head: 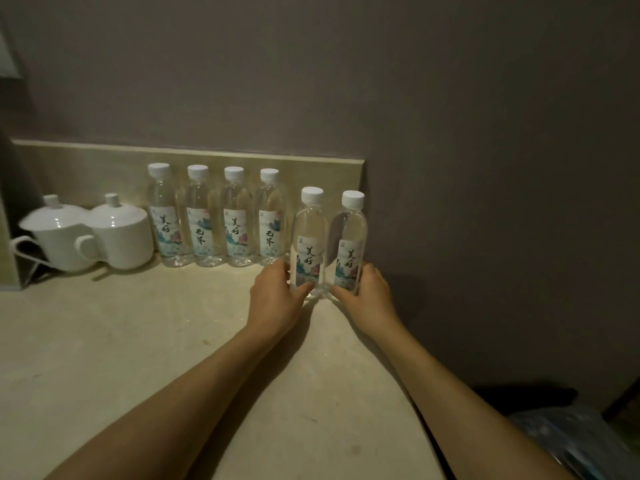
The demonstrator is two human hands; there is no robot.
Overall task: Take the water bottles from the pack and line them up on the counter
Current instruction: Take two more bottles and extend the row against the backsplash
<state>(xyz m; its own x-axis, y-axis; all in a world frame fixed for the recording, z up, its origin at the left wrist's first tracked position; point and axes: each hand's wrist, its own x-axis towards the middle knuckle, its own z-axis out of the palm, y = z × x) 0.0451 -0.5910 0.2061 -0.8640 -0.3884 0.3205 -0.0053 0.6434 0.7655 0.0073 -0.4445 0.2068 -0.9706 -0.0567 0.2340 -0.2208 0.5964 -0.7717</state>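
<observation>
Several clear water bottles with white caps and printed labels stand in a row (221,220) against the low backsplash of the beige counter (138,341). Two more bottles stand upright at the row's right end, a little nearer to me. My left hand (275,299) grips the base of the left one (309,230). My right hand (369,296) wraps the base of the right one (350,233), close to the side wall. Both bottles touch the counter. The pack (568,441), blue-tinted plastic wrap, lies low at the bottom right, off the counter.
Two white lidded mugs (86,233) stand at the left end of the bottle row. A grey wall (485,202) closes the counter's right side. The counter's right edge runs diagonally toward the bottom right.
</observation>
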